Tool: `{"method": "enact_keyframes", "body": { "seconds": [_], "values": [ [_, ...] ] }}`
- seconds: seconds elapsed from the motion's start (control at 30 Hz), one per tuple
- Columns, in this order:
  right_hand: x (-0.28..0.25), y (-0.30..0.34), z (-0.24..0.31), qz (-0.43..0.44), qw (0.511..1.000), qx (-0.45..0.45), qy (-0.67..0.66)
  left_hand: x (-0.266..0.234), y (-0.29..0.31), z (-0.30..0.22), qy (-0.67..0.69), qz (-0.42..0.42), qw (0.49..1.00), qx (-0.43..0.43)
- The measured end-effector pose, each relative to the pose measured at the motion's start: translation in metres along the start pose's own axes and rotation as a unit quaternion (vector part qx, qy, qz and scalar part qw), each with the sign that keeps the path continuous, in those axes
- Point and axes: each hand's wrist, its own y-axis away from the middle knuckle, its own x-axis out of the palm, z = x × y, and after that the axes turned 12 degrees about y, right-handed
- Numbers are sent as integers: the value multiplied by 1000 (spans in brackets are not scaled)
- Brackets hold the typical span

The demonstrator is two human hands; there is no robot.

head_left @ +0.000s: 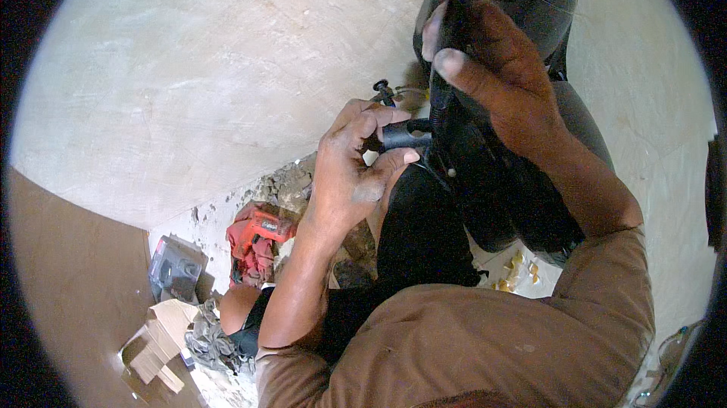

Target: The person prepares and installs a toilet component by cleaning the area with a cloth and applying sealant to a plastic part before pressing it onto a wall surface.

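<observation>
My left hand is closed around a short black pipe, fingers above it and thumb below. A round opening shows in the pipe's side. Its right end meets the dark fixture, though I cannot tell whether they are joined. Higher up, my right hand is wrapped round a dark upright edge of a large glossy black fixture, whose kind I cannot make out. The thumb presses on the near side; part of the fingers is in shadow. A small dark valve with a thin hose sticks out just beyond my left hand.
A pale wall rises ahead. On the floor to the left lie a red power drill on red cloth, a dark box, torn cardboard, a grey rag and rubble. Small yellow-and-clear pieces lie beside my right arm.
</observation>
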Motion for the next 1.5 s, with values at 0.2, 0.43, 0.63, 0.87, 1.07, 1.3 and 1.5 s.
{"method": "enact_keyframes", "body": {
  "seconds": [0.2,0.43,0.63,0.87,1.07,1.3,1.5],
  "values": [
    [25,-9,1,83,996,5,25,-22,3,-7,64,-7,998,-17],
    [32,-13,1,71,997,15,-25,-23,-1,2,9,-6,1000,27],
    [24,-19,10,16,998,64,-23,-16,-2,1,271,-100,943,-165],
    [52,-14,-2,-5,993,-91,70,-24,-1,-1,238,-100,931,-260],
    [55,-14,-10,95,995,-9,20,-27,-1,3,243,-122,923,-271],
    [57,-18,-7,114,993,-1,9,-46,-2,7,230,-42,934,-271],
    [61,-17,-4,136,990,-4,25,-41,0,12,253,-24,930,-267]
  ]
}}
